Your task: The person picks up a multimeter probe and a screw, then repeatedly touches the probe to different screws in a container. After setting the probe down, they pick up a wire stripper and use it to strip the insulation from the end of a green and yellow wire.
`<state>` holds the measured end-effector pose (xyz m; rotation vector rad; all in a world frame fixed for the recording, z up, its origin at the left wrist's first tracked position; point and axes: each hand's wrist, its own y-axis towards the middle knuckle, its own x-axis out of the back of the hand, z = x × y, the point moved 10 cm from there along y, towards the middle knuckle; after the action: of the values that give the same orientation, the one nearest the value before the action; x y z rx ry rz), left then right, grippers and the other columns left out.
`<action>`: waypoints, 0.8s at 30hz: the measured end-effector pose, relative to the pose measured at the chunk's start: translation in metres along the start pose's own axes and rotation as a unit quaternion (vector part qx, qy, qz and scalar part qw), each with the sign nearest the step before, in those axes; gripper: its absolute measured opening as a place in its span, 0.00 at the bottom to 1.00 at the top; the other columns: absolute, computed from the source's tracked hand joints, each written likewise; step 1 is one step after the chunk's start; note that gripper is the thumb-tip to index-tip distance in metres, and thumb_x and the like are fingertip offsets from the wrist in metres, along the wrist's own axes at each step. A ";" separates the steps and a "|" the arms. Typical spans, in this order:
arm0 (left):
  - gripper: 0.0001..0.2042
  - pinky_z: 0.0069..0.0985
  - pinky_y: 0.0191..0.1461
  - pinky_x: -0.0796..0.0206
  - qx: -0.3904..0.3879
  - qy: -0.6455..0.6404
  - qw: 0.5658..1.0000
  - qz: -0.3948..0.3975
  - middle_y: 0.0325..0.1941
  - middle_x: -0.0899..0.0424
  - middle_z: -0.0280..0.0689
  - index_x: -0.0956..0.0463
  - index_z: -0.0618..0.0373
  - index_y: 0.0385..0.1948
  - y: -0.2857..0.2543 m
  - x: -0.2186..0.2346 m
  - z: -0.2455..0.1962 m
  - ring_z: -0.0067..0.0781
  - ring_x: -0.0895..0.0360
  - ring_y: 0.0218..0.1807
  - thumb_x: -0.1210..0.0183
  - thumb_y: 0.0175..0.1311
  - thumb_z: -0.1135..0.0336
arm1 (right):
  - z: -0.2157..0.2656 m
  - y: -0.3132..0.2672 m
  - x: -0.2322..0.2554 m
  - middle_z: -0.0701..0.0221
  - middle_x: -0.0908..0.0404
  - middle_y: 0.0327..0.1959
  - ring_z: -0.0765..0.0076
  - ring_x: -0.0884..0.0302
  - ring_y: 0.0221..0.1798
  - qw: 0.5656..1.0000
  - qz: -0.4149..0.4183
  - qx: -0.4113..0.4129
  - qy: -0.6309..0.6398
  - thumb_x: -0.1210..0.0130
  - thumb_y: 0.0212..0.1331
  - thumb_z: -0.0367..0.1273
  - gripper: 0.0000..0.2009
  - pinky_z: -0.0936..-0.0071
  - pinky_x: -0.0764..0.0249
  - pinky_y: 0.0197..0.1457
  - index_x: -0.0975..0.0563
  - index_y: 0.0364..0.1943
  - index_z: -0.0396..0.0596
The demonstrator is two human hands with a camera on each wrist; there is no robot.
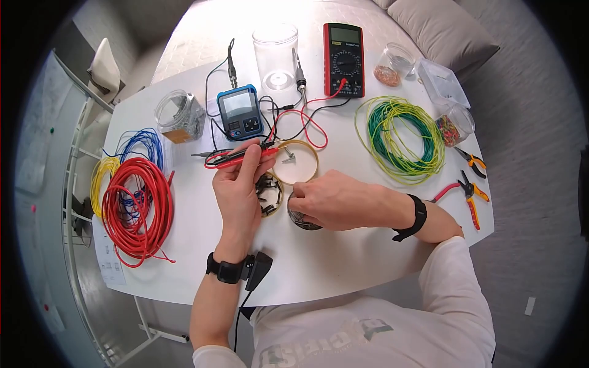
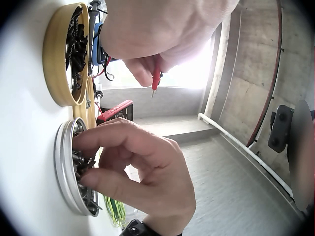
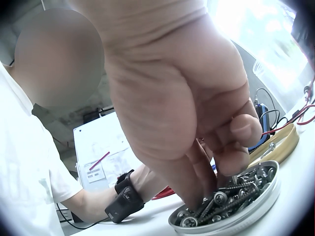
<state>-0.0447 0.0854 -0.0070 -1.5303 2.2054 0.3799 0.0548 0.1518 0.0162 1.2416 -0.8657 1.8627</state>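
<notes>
Near the middle of the head view, the right hand (image 1: 331, 199) is down in a round metal tin (image 3: 231, 223) full of dark screws (image 3: 224, 196). Its grip is narrow: the fingertips (image 3: 231, 162) are bent and pushed in among the screws, as if picking one. I cannot tell if a screw is caught yet, because the fingers hide it.

Just to the left, the left hand (image 1: 239, 184) holds the red and black meter probes (image 1: 242, 156) together in a tight grip, with the tips up off the white surface (image 1: 319, 257).

Beside the tin sit a gold lid (image 1: 296, 161) with one small part in it and another gold lid (image 1: 269, 193) with dark bits. The black meter (image 1: 344, 59) is at the top of the frame, with its wires running down to the probes.

It looks early: the probes are ready, but no screw is out of the tin yet, and nothing is being tested.
</notes>
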 end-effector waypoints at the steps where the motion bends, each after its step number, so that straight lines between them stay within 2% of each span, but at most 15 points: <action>1: 0.11 0.22 0.48 0.23 -0.001 0.000 1.000 0.001 0.38 0.17 0.41 0.23 0.68 0.45 0.000 0.000 0.000 0.30 0.17 0.41 0.42 0.66 0.69 | 0.000 0.000 0.000 0.62 0.24 0.30 0.54 0.21 0.30 1.000 0.001 0.001 -0.001 0.45 0.55 0.29 0.06 0.60 0.24 0.31 0.26 0.31 0.39; 6: 0.11 0.22 0.47 0.23 -0.003 -0.002 1.000 0.000 0.38 0.17 0.41 0.23 0.67 0.45 -0.001 -0.001 -0.001 0.30 0.17 0.41 0.42 0.66 0.69 | 0.002 0.003 -0.002 0.60 0.25 0.32 0.54 0.21 0.30 1.000 -0.005 -0.007 0.008 0.45 0.53 0.27 0.07 0.61 0.23 0.31 0.27 0.32 0.36; 11: 0.11 0.22 0.47 0.23 -0.002 -0.007 1.000 -0.005 0.39 0.17 0.40 0.23 0.67 0.44 0.000 0.000 -0.002 0.31 0.17 0.41 0.41 0.66 0.69 | -0.005 0.006 -0.004 0.58 0.26 0.35 0.54 0.21 0.31 0.999 -0.045 -0.018 -0.003 0.46 0.52 0.25 0.06 0.61 0.23 0.33 0.27 0.33 0.37; 24: 0.11 0.22 0.47 0.23 -0.005 -0.013 1.000 -0.003 0.40 0.17 0.40 0.23 0.67 0.44 0.000 0.001 -0.003 0.31 0.17 0.41 0.41 0.65 0.70 | -0.003 0.007 -0.001 0.60 0.26 0.35 0.54 0.21 0.33 1.000 -0.013 -0.019 -0.004 0.47 0.52 0.24 0.06 0.62 0.23 0.33 0.28 0.34 0.39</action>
<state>-0.0457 0.0834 -0.0049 -1.5291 2.1817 0.4077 0.0477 0.1508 0.0131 1.2332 -0.8807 1.8129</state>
